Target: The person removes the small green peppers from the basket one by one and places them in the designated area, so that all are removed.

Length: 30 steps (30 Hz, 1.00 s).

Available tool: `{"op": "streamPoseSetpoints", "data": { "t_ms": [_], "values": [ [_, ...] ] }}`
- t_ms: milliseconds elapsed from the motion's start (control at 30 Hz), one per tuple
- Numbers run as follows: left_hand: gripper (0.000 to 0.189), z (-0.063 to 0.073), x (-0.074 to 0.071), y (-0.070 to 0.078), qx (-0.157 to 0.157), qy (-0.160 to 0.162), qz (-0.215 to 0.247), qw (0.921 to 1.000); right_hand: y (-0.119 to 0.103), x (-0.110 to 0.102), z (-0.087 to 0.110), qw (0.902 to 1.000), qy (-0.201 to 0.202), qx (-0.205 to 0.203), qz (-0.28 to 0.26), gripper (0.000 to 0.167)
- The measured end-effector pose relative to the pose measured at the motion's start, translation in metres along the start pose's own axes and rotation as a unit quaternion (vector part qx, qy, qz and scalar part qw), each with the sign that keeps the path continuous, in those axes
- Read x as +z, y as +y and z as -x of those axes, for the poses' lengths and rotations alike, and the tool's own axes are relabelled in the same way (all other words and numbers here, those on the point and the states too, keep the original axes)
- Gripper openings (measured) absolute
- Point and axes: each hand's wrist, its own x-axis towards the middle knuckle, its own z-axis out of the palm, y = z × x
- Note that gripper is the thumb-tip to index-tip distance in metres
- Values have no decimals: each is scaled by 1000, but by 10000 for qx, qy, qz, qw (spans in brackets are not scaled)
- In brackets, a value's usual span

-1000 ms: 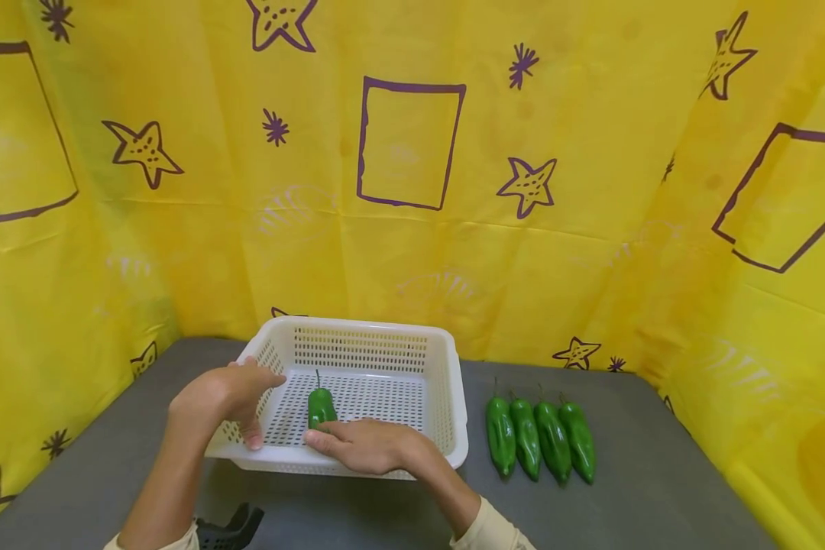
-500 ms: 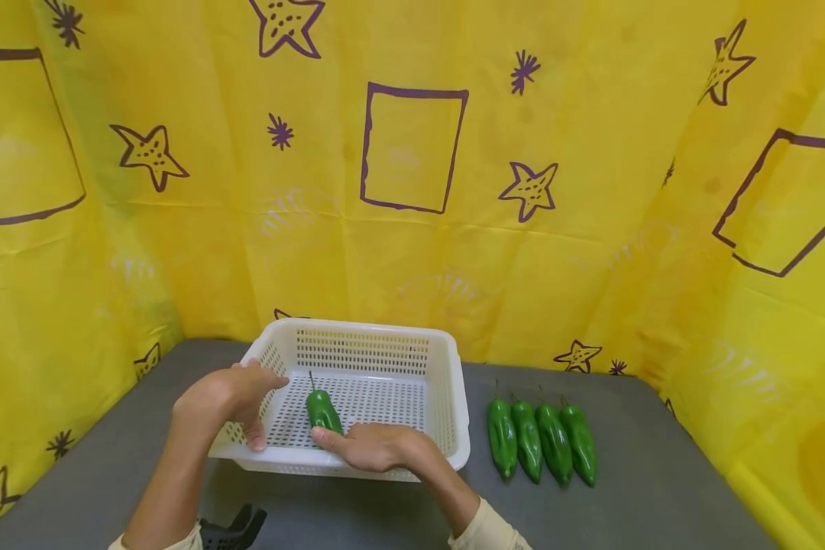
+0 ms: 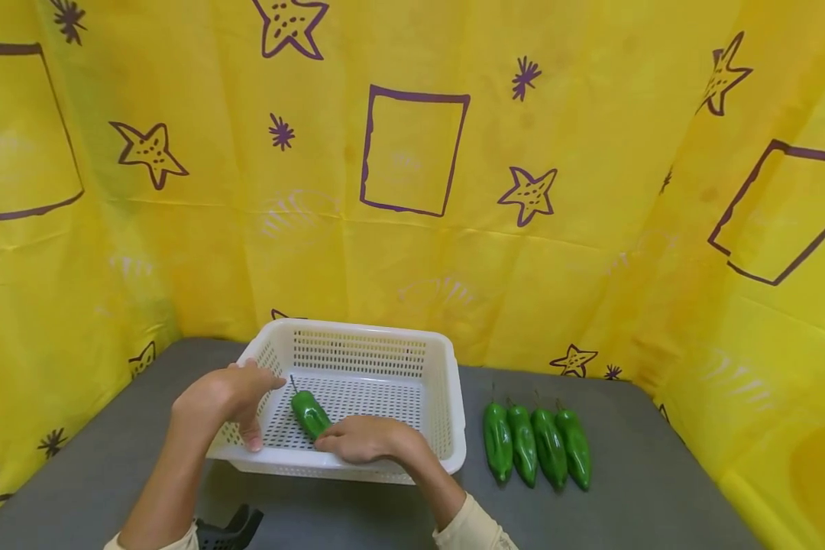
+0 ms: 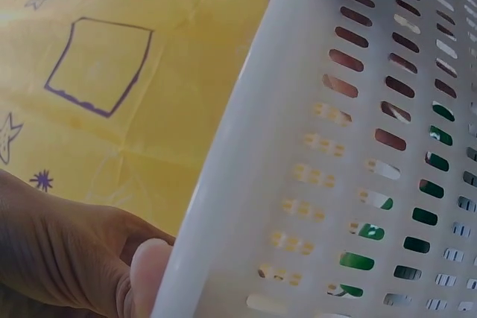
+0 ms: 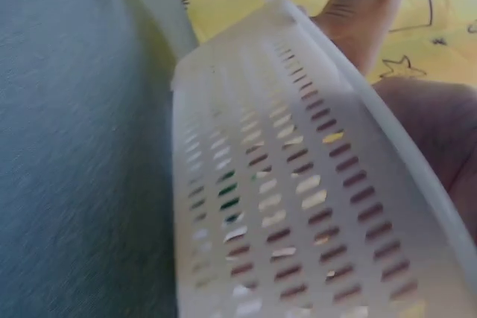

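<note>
A white slotted plastic basket [image 3: 364,330] stands on the dark table. Inside, near its left wall, a green chili pepper [image 3: 309,414] lies slanted, its thin stem pointing back and left. My right hand [image 3: 371,439] reaches over the front rim and holds the pepper's lower end; the fingertips are partly hidden. At the basket's left front corner my left hand [image 3: 223,397] grips the rim, thumb on the inner side. In the left wrist view, a thumb [image 4: 149,269] presses against the rim, and green of the pepper [image 4: 425,216] shows through the slots.
To the right of the basket several green chili peppers [image 3: 550,449] lie side by side in a row, stems to the back. A black object [image 3: 232,528] sits near the front edge. Yellow patterned cloth [image 3: 415,153] hangs behind and at both sides.
The pepper in the basket has swung left at its stem end and now lies more slanted. My right hand's fingers have drawn in around its lower end. The left hand keeps its place.
</note>
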Motion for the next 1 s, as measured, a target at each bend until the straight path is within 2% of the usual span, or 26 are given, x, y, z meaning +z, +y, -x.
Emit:
{"op": "streamPoseSetpoints", "data": {
  "t_ms": [233,467,600,700,867,1000],
  "values": [
    [104,-1,1,-3,95,35,-171,9998,-17,-4,-19,9990,190,97,396,38],
    [103,-2,2,-4,179,54,-183,9997,-21,0,-29,9979,81,430,478,34],
    [103,-2,2,-4,143,56,-144,9998,-20,3,-28,9973,398,469,405,19],
    [103,-2,1,-4,135,39,-126,9998,-19,6,-26,9937,748,593,579,7],
    [104,-1,1,-2,94,9,-74,9999,-17,10,-21,9840,1272,868,900,15],
    [104,-1,1,-1,58,-38,-79,9999,-16,13,-19,9763,1510,1190,992,18]
  ]
}}
